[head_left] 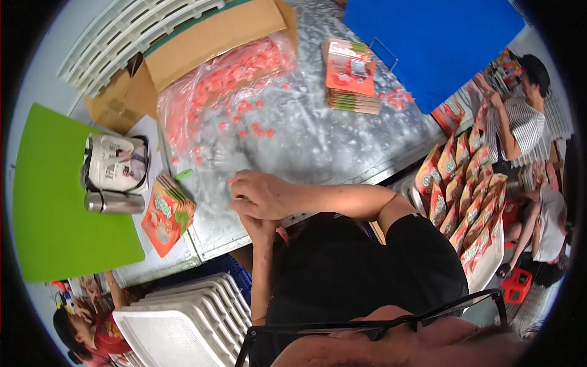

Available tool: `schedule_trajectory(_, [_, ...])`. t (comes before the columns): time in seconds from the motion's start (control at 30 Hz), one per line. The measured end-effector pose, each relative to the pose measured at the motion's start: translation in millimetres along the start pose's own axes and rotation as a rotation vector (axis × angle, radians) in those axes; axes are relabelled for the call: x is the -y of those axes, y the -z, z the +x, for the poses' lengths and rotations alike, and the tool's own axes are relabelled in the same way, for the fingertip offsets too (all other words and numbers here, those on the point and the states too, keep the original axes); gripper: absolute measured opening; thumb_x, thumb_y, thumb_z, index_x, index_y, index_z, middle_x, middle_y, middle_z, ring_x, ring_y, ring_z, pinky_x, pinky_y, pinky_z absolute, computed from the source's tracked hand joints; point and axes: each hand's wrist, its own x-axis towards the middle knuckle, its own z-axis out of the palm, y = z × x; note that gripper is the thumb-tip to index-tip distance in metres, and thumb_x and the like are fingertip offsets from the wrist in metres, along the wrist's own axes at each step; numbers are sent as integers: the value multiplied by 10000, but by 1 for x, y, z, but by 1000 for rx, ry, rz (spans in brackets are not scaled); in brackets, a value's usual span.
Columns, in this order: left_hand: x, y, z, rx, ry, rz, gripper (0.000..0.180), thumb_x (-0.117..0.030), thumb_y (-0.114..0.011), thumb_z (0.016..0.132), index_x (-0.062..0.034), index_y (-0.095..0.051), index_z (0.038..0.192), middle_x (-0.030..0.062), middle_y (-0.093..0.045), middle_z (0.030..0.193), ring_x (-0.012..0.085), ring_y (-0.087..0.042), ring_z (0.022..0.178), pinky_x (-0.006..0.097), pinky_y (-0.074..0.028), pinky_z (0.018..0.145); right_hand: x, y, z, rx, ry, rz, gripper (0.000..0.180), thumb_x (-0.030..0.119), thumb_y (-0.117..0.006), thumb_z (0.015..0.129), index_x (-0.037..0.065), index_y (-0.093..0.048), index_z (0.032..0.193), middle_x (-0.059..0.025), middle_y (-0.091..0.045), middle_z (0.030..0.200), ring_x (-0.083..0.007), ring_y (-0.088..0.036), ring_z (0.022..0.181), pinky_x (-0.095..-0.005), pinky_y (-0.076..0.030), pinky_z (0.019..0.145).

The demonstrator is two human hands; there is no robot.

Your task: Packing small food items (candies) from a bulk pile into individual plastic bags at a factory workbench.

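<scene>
Coral-red pieces [251, 61], silvery-grey tabletop [299, 144], blue board [434, 49], lime-green board [64, 202], white trays [177, 327], striped shirt [529, 125]

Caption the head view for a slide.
Left hand and right hand close together over a metal table, with scattered red pieces, a cardboard box and stacked orange pouches beyond.

The person wears a black top [354, 263] with a short right sleeve [425, 251] and glasses [384, 330] (black-framed, with slim temples); right hand [262, 192] and left hand [262, 224] are bare.
</scene>
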Motion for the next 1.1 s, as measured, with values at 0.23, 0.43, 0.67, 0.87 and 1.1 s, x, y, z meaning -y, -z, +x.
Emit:
schedule_trajectory(0.23, [-8, -8, -3, 17, -39, -33, 652, -126, -713, 795, 13, -378, 1337, 145, -483, 1251, 269, -523, 1140, 368, -425, 972, 1, -4, 5, 152, -164, -177, 344, 353, -611, 890, 22, -635, 796, -167, -596, 878, -375, -611, 844, -457, -492, 757])
schedule_trajectory(0.43, [3, 0, 2, -206, -43, -50, 616, -160, -710, 823, 20, -382, 1313, 153, -496, 1219, 293, -533, 1153, 402, -440, 974, 16, 6, 9, 74, 168, -206, 287, 304, -674, 785, 22, -673, 734, -173, -618, 884, -364, -627, 803, -454, -516, 730])
schedule_trajectory(0.67, [-3, 4, -10, -268, -99, -52, 842, -328, -825, 663, -22, -395, 1320, 118, -475, 1258, 241, -489, 1191, 395, -384, 1023, 25, 18, 18, 523, 329, -303, 142, 182, -667, 671, 41, -686, 680, -173, -665, 743, -342, -663, 727, -445, -523, 639])
schedule_trajectory(0.87, [-23, 37, 8, 65, -109, 97, 1320, -168, -974, 451, -30, -210, 1518, 151, -329, 1510, 304, -354, 1386, 426, -320, 1138, 13, 52, 43, 855, 300, -329, 175, 215, -691, 706, 84, -733, 814, -120, -694, 740, -307, -683, 716, -431, -535, 681])
schedule_trajectory(1.1, [-38, 128, 46, 292, 337, -130, 1061, 36, -891, 489, -23, -423, 1439, 83, -633, 1210, 173, -582, 1141, 346, -439, 1009, 23, 44, 72, 890, 232, -309, 142, 138, -606, 824, 22, -683, 845, -190, -624, 756, -378, -622, 754, -457, -492, 668])
